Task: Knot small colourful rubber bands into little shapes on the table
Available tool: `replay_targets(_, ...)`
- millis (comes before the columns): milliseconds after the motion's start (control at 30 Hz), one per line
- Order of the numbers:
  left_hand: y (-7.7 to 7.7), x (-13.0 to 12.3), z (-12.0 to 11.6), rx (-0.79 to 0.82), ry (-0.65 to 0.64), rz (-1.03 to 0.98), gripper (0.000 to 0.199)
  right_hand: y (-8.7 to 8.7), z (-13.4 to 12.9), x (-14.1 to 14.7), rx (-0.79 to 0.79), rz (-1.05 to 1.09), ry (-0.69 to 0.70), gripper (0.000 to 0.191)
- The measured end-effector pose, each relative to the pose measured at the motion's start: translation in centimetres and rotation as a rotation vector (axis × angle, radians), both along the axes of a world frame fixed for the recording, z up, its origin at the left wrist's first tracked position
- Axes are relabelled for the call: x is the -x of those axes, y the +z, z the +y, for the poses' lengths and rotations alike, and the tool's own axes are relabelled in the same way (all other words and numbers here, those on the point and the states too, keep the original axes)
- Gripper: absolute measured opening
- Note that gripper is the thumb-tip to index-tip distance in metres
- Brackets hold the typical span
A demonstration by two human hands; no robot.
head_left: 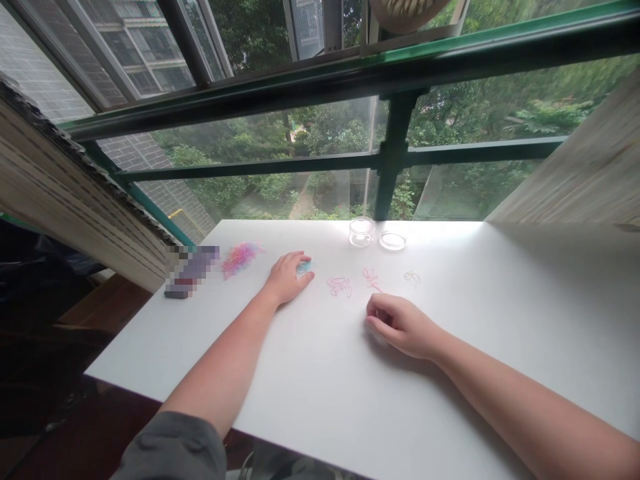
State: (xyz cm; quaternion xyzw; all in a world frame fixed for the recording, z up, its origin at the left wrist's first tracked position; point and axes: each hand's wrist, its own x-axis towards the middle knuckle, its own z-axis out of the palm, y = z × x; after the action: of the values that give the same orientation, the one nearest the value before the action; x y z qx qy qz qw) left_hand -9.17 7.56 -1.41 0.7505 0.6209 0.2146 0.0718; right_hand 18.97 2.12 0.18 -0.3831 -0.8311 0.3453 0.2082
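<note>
My left hand (289, 277) lies on the white table with thumb and fingers apart, beside a small light-blue pile (305, 267) that it partly covers. My right hand (395, 321) rests on the table with its fingers curled in; whatever it holds, if anything, is hidden. Just beyond it lies a small group of pink loops (370, 277). Another group of pink loops (339, 287) is between the hands, and a few yellowish loops (412, 276) lie farther right. To the left of my left hand spreads a larger pink, orange and purple pile (240, 259).
A clear round jar (361, 232) stands near the table's far edge, with a clear lid (393, 241) flat beside it. A blurred-out dark object (193, 272) lies at the left edge of the table (310, 373). Window rails (250, 168) run behind.
</note>
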Motion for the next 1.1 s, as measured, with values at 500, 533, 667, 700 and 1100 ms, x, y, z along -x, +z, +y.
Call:
replay_targets(500, 0.05, 0.02, -0.06, 0.005, 0.006, -0.002, 0.037, -0.2, 0.06, -0.07, -0.003, -0.013, 0.015, 0.011)
replay_targets(533, 0.03, 0.04, -0.05, 0.003, 0.005, -0.001, 0.037, -0.2, 0.06, -0.07, -0.002, -0.013, 0.016, 0.011)
replay_targets(667, -0.01, 0.09, 0.0, -0.003, -0.002, 0.004, 0.038, -0.18, 0.05, -0.06, -0.005, -0.013, 0.02, 0.011)
replay_targets(700, -0.01, 0.08, 0.0, -0.001, -0.002, 0.005, 0.038, -0.18, 0.04, -0.06, -0.007, -0.013, 0.019, 0.011)
replay_targets(1100, -0.28, 0.41, 0.32, -0.063, 0.028, -0.087, 0.021, -0.15, 0.12, -0.04, -0.004, 0.001, 0.023, 0.01)
